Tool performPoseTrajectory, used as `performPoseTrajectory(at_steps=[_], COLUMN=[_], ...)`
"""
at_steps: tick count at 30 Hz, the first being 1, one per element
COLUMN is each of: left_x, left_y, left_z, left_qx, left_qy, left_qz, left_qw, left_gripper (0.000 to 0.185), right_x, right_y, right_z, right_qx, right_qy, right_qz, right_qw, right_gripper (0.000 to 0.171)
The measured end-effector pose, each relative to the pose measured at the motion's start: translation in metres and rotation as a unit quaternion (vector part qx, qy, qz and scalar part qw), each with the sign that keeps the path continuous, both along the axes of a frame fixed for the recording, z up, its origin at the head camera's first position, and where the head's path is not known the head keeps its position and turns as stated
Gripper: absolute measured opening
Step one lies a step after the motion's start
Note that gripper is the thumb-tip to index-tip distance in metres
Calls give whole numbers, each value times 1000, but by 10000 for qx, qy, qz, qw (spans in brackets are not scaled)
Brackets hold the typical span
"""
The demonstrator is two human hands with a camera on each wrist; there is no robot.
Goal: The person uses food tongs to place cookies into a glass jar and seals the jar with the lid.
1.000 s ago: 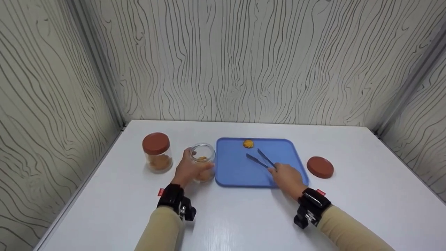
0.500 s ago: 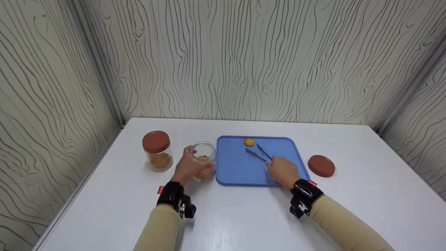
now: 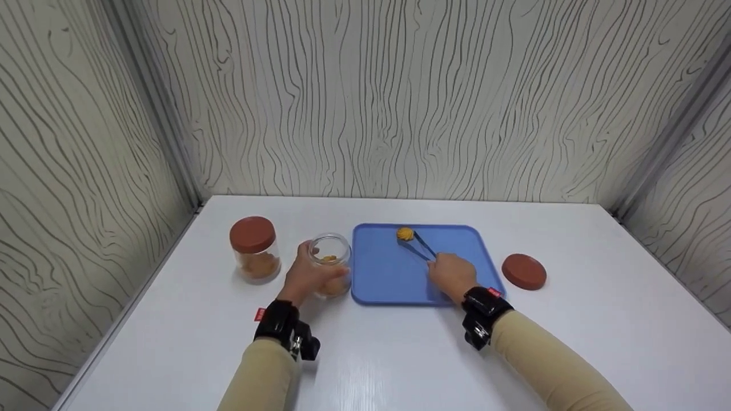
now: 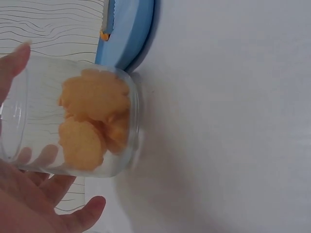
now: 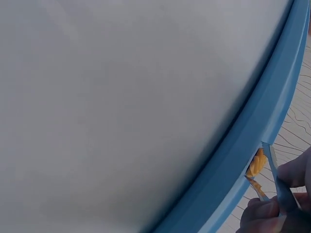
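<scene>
My left hand [image 3: 309,278] grips an uncapped clear jar [image 4: 53,111] standing left of the tray, thumb on its near side. Several golden cookies [image 4: 92,107] lie in the bottom of the jar. In the head view my right hand [image 3: 452,277] holds dark metal tongs [image 3: 424,245] over the blue tray [image 3: 382,279]. One ridged, swirl-topped cookie [image 3: 405,234] lies near the tray's far edge, right at the tong tips. In the right wrist view the serrated tips [image 5: 267,148] stand on either side of this cookie [image 5: 256,164].
A second jar [image 3: 255,251] with a reddish-brown lid and cookies inside stands at the far left. A loose lid [image 3: 524,272] of the same colour lies right of the tray. Patterned panels [image 3: 365,103] enclose the white table [image 3: 377,354] at the back and sides.
My right hand has moved forward and left, bringing the tong tips from short of the cookie to either side of it. The left hand keeps its grip on the jar.
</scene>
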State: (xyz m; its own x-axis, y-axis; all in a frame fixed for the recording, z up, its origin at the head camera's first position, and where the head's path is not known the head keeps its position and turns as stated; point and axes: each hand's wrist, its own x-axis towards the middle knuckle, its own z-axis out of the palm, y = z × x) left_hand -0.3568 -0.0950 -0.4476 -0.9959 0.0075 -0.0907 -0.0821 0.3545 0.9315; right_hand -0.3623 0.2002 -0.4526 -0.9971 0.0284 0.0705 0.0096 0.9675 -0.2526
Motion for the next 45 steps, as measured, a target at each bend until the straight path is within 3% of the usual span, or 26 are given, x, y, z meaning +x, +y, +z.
performPoseTrajectory(at_steps=[28,39,45], left_x=[3,2,0], left_y=[-1,1,2], left_z=[-4,-2,0], left_qx=[5,-56,-132], left_qy=[-82,-37,84], left_qz=[68,75,17], left_qw=[9999,9999,9999], left_gripper=[103,102,103], right_x=[-11,-8,-4], right_y=[-9,9,16], right_z=[-11,-18,-11], right_qx=[88,-417,-412], right_qy=[404,863,833], right_qz=[67,216,292], right_qw=[9991,9952,9952], right_gripper=[28,30,31])
